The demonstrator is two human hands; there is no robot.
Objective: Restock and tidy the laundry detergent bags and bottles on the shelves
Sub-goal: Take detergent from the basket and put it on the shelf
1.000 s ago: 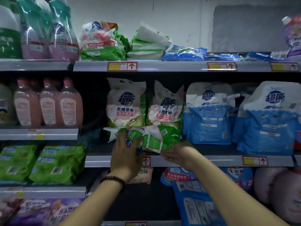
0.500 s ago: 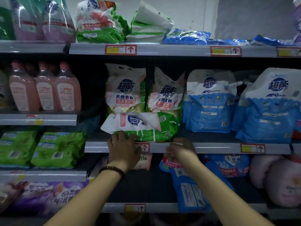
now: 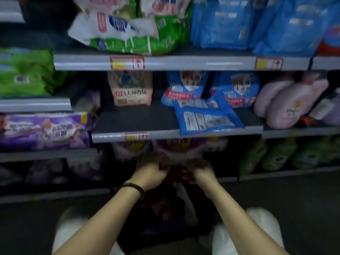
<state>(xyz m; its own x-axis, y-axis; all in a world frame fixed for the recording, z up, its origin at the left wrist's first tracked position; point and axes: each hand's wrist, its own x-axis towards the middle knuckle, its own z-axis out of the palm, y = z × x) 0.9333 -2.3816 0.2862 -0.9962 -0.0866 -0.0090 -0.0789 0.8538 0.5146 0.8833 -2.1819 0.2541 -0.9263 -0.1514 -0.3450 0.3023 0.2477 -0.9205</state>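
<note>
The green-and-white detergent bag (image 3: 128,34) lies on its side at the front of the upper shelf (image 3: 184,63), with no hand on it. My left hand (image 3: 152,170), with a dark bracelet at the wrist, and my right hand (image 3: 198,173) hang low in front of the dim bottom shelf. Both have their fingers curled in, and I see nothing in either. Between and below them is a dark container (image 3: 165,208) with something red inside, too blurred to make out. On the middle shelf (image 3: 138,120), a blue bag (image 3: 206,118) lies flat and overhangs the front edge.
A beige-pink bag (image 3: 130,91) stands at the back of the middle shelf. Blue bags (image 3: 230,21) fill the upper right, with pink pouches (image 3: 287,105) at mid right. Green packs (image 3: 24,72) and purple packs (image 3: 44,131) sit on the left shelves. My white-clad knees (image 3: 70,227) frame the floor.
My view has dropped toward the lower shelves. Both hands left the green-and-white bag, which stays on the upper shelf, and came down to the bottom shelf with fingers curled.
</note>
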